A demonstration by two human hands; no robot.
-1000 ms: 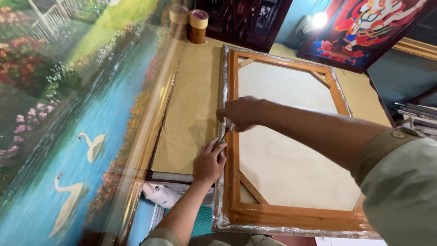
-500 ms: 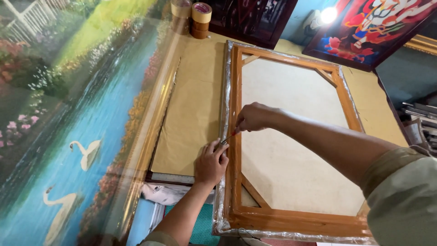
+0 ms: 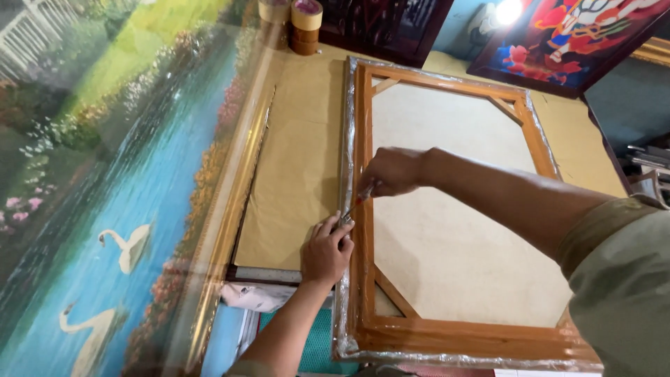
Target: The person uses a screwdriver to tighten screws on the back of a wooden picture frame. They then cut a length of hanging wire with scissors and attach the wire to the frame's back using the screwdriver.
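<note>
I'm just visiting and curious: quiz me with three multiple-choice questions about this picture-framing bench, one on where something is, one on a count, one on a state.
1. Where do the tape rolls stand?
A. at the far end of the bench
B. inside the wooden frame
C. under the left hand

2. How many swans show on the big painting?
A. none
B. two
C. five

3. What is the right hand doing?
A. lying flat and empty
B. gripping a small tool at the wooden frame's left rail
C. lifting a tape roll

Answers: 1 A, they sit beyond the brown paper. 2 B, two white swans on blue water. 3 B, its fingers close on the tool beside the left hand, which presses the wrapped edge.
</note>
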